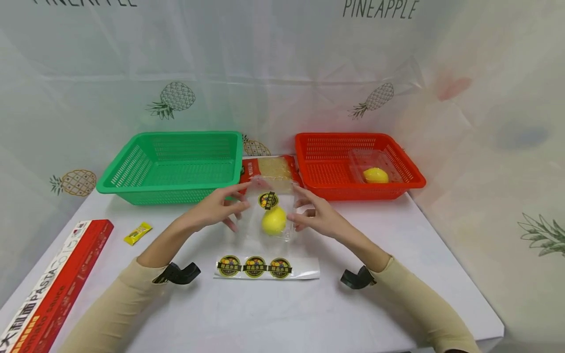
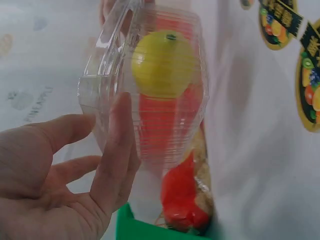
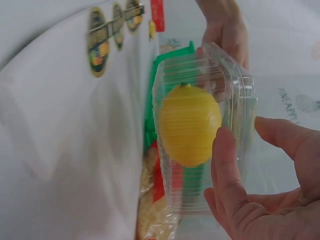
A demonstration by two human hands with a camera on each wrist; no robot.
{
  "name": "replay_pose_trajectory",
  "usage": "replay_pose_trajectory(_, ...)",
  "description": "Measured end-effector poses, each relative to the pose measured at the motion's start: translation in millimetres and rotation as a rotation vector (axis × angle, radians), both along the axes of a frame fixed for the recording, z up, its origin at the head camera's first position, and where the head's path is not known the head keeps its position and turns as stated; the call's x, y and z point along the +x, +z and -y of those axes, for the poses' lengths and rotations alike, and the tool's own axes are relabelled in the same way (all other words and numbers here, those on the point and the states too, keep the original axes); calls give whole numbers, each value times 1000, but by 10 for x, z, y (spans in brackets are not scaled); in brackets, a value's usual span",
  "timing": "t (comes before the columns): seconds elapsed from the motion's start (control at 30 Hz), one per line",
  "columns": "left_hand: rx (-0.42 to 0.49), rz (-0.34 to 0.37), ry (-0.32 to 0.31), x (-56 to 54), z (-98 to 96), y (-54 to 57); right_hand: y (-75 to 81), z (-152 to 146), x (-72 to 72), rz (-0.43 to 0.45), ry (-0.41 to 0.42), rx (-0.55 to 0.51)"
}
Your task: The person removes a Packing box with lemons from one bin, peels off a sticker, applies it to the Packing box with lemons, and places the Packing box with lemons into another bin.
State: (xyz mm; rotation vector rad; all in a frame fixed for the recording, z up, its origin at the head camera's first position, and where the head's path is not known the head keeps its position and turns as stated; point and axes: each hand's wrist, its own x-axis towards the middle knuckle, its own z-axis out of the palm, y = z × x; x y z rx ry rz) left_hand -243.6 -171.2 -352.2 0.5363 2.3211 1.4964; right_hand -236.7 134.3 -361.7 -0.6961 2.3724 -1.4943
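Observation:
Both hands hold a clear plastic clamshell box (image 1: 253,215) above the middle of the white table. A lemon (image 1: 274,221) lies inside it, seen through the plastic. One round black-and-gold sticker (image 1: 268,200) is on the box's upper face. My left hand (image 1: 219,207) pinches the left side, thumb on one face and fingers on the other in the left wrist view. At the opposite side, my right hand (image 1: 321,215) pinches the box between thumb and fingers. Below, a white strip with several matching stickers (image 1: 255,267) lies on the table.
A green basket (image 1: 176,193) stands back left. The red basket (image 1: 353,192) at back right contains another clear box (image 1: 359,159) with a lemon (image 1: 375,175). Between them lies a red-ended bag (image 1: 273,167). A pasta box (image 1: 57,284) and a small yellow packet (image 1: 138,233) lie left.

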Motion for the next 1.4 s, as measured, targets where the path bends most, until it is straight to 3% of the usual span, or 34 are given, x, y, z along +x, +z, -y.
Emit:
replay_pose_trajectory(0.2, 37, -20, 69, -4, 100, 221, 248, 99, -18, -45, -17, -13)
replay_pose_trajectory(0.33, 59, -41, 113, -53, 195, 340, 395, 205, -106, -95, -19, -7)
replay_pose_trajectory(0.6, 102, -88, 211, -217, 448, 589, 620, 521, -420, -196, -42, -12)
replay_pose_trajectory(0.73, 87, -89, 268, -297, 624, 669, 689, 739, -566, -197, -34, -43)
replay_pose_trajectory(1.1, 53, -46, 387, -535, 1086, 657, 666, 1327, -924, -170, -15, -35)
replay_pose_trajectory(1.4, -59, 10, 376, -720, 1317, 519, 506, 1651, -1141, -40, 12, -14)
